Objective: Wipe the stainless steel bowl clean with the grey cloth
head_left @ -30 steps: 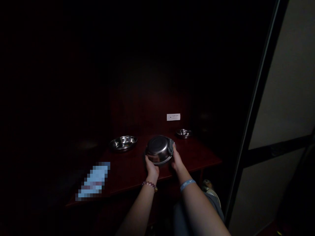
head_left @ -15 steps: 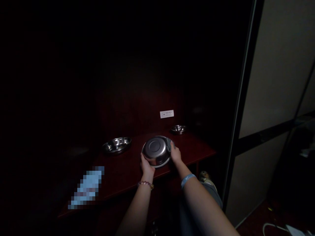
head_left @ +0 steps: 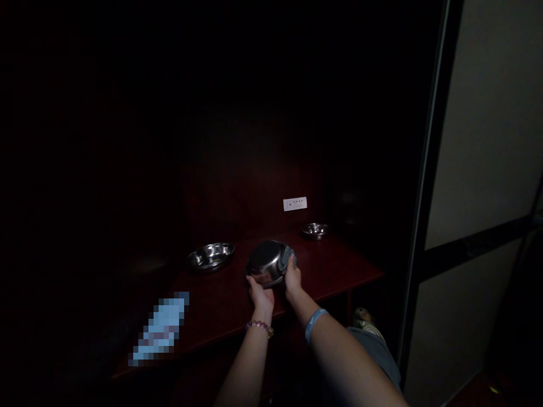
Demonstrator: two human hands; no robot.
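A shiny metal bowl [head_left: 267, 264] is held bottom-up and tilted above the dark red shelf [head_left: 220, 308]. My left hand [head_left: 262, 297] grips its near left rim, thumb on the outside; a beaded bracelet circles that wrist. On the bowl's right side, my right hand [head_left: 292, 278] is closed on a grey-green cloth [head_left: 287, 259] and presses it to the metal. A light blue band is on the right wrist. The fingers under the bowl are hidden.
A wide metal bowl [head_left: 211, 257] stands on the shelf to the left, a smaller metal bowl [head_left: 314, 230] at the back right. A white socket panel [head_left: 294, 204] is on the back wall. A blurred blue item [head_left: 161, 329] lies front left. A sliding door [head_left: 470, 169] is at right.
The held bowl has tilted, its bottom now facing more away from me. My right hand and the cloth have shifted round its side. The view has moved slightly.
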